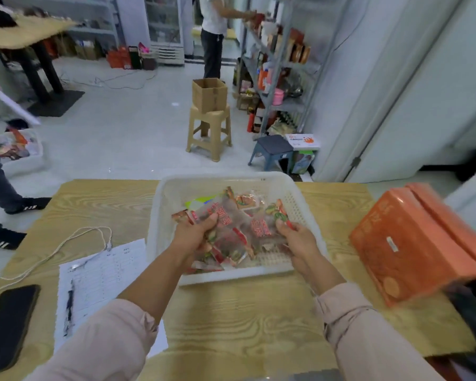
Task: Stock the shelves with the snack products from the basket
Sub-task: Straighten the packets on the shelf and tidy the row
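- On the near wooden table (pixel 231 320), spanning the lower view: white plastic basket (pixel 302 199) at centre, far edge reaching the table's far side.
- At far right, against the white wall: metal shelves (pixel 279 59), loaded with boxes and bottles, well apart from the table; a second person (pixel 213 28) standing beside them, reaching toward an upper shelf.
- Right of the basket, tilted on the table edge: orange packet (pixel 412 243), blurred.
- Both forearms in pale rolled sleeves, stretched forward from the bottom edge and converging over the basket.
- Inside the basket, heaped toward the near-left: snack packets (pixel 248 237), clear wrappers with red print.
- Left hand (pixel 195 235) palm-down over the heap's left part, fingers curled closed around the edge of a clear packet, thumb on top.
- Right hand (pixel 297 240) lower right of the heap, wrist bent inward, fingers pinched on another packet's corner.
- Near-left of the table: printed sheet (pixel 102 276) with a pen (pixel 68 312) lying on it, black phone (pixel 8 325) just beside, white cable (pixel 66 243) looping above.
- Out on the floor beyond: tan stool (pixel 209 133) bearing an open cardboard box (pixel 209 94).
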